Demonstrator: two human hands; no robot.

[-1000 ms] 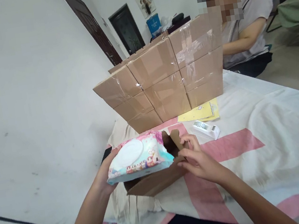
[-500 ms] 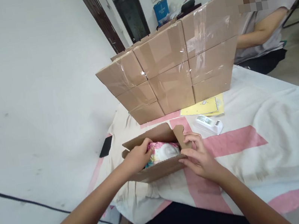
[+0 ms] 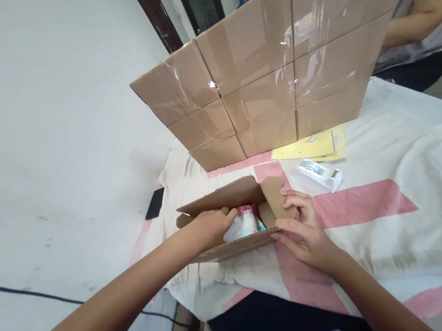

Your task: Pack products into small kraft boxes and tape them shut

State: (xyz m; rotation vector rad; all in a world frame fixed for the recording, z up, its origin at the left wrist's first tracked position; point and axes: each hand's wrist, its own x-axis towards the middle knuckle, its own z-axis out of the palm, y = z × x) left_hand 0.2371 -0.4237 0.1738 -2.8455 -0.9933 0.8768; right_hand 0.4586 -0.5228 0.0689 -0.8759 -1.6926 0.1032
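In front of me on the cloth stands an open cardboard box (image 3: 234, 248), its flaps up. A soft-looking package (image 3: 250, 222) in white, pink and light blue lies inside; I cannot make out its kind. My left hand (image 3: 213, 226) reaches into the box from the left, fingers bent over the package and partly hidden by it and the front wall. At the box's right end my right hand (image 3: 304, 230) is closed on the cardboard, thumb and fingers at the front corner and the right side flap.
Behind the box rises a tall taped cardboard panel (image 3: 260, 92). A white tape dispenser (image 3: 321, 175) and yellow sheets (image 3: 306, 147) lie to the right, a black flat object (image 3: 155, 204) at the left by the wall. A person's arm (image 3: 427, 15) shows at the upper right.
My left hand has moved right and deeper into the box. The package now shows less of itself and sits lower. My right hand keeps its hold, and the view has tilted downward.
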